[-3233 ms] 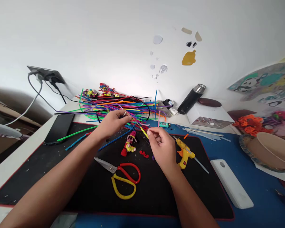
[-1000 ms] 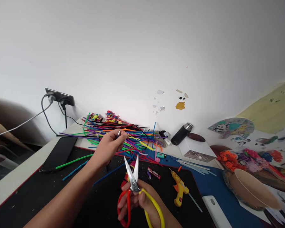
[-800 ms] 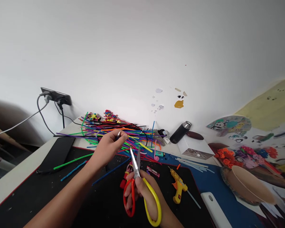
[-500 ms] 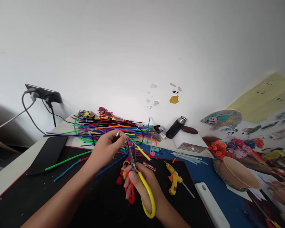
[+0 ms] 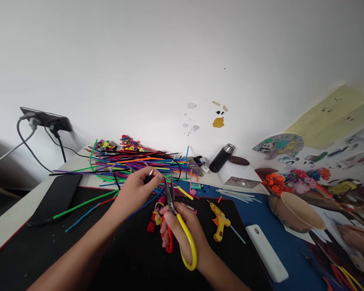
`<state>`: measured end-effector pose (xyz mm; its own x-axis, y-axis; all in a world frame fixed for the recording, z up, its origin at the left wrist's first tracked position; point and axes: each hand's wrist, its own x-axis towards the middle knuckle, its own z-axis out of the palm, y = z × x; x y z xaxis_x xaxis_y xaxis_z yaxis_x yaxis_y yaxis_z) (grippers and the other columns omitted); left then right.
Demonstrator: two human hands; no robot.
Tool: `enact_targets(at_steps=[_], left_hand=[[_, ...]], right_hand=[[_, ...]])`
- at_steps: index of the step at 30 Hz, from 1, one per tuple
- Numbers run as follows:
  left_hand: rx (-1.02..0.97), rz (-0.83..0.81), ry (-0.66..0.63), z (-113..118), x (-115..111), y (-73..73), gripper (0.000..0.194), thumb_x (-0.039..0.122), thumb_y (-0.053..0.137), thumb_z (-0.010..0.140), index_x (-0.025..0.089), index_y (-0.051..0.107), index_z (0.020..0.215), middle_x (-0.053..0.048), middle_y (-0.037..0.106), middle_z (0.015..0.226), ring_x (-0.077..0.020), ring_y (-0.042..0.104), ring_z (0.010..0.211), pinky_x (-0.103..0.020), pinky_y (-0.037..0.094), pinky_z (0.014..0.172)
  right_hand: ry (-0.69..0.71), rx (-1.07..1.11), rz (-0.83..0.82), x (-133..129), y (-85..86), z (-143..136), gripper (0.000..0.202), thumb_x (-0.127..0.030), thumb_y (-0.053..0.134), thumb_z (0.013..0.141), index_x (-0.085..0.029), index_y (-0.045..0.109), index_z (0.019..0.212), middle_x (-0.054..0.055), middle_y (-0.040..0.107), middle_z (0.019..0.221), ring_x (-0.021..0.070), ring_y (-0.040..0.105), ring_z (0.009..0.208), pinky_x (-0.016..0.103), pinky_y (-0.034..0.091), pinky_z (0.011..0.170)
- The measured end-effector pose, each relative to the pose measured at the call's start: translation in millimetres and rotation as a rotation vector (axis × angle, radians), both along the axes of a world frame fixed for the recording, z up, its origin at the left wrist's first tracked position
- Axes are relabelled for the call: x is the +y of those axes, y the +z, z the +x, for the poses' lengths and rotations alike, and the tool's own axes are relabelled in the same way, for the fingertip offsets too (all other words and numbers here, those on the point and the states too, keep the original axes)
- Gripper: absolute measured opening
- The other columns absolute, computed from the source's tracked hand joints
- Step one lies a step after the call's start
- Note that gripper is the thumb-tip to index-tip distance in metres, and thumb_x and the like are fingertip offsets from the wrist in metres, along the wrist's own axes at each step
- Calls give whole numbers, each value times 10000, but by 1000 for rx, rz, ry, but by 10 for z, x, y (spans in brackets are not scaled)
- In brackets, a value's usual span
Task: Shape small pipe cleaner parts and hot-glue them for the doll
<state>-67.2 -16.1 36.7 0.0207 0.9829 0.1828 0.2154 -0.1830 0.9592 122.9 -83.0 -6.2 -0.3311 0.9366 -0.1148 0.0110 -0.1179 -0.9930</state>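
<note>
My right hand (image 5: 189, 230) grips the scissors (image 5: 187, 246), with one yellow and one red handle; their blades stand slightly apart and point up toward my left fingertips. My left hand (image 5: 138, 192) is closed in a pinch on a small dark item with a shiny metal tip (image 5: 151, 173), which the fingers mostly hide. Behind the hands lies a pile of colourful pipe cleaners (image 5: 139, 163). A small red, pink and yellow figure (image 5: 156, 214) lies on the black mat (image 5: 133, 258), just left of my right hand.
A yellow glue gun (image 5: 221, 222) lies right of my right hand, near a white bar (image 5: 267, 252). Further back are a black bottle (image 5: 221, 159) and a white box (image 5: 239, 176). Left is a black phone (image 5: 56, 198). A person's hand (image 5: 358, 242) shows at far right, near a bowl (image 5: 303, 212).
The whole view has shifted slightly. The scissors have moved a little closer to upright beside my left fingertips. Both hands keep their hold.
</note>
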Motion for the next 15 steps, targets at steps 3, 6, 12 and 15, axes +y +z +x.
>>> enact_targets(at_steps=[3, 6, 12, 15], left_hand=[[36, 16, -35, 28, -10, -17, 396, 591, 637, 904, 213, 662, 787, 16, 586, 717, -163, 491, 664, -279, 411, 626], [79, 18, -66, 44, -24, -40, 390, 578, 618, 925, 212, 666, 801, 15, 604, 723, -169, 519, 668, -282, 426, 638], [150, 12, -132, 51, -75, -45, 360, 548, 585, 946, 221, 650, 810, 6, 638, 728, -191, 571, 695, -287, 440, 648], [164, 6, -192, 48, -94, -18, 327, 523, 595, 930, 231, 647, 793, 2, 667, 733, -202, 597, 710, -287, 455, 661]], right_hand=[[-20, -16, 28, 28, 19, 4, 625, -786, 670, 962, -176, 676, 1097, -6, 661, 753, 109, 615, 467, 215, 464, 456], [-23, -30, 46, 41, 50, 14, 589, -760, 665, 980, -181, 667, 1086, -11, 654, 755, 105, 607, 468, 214, 467, 459], [-14, -74, 61, 65, 54, 41, 553, -738, 676, 982, -193, 649, 1072, -27, 636, 742, 100, 591, 471, 210, 458, 471], [-11, -105, 78, 65, 29, 59, 545, -735, 664, 991, -196, 645, 1066, -24, 637, 752, 102, 593, 481, 210, 450, 472]])
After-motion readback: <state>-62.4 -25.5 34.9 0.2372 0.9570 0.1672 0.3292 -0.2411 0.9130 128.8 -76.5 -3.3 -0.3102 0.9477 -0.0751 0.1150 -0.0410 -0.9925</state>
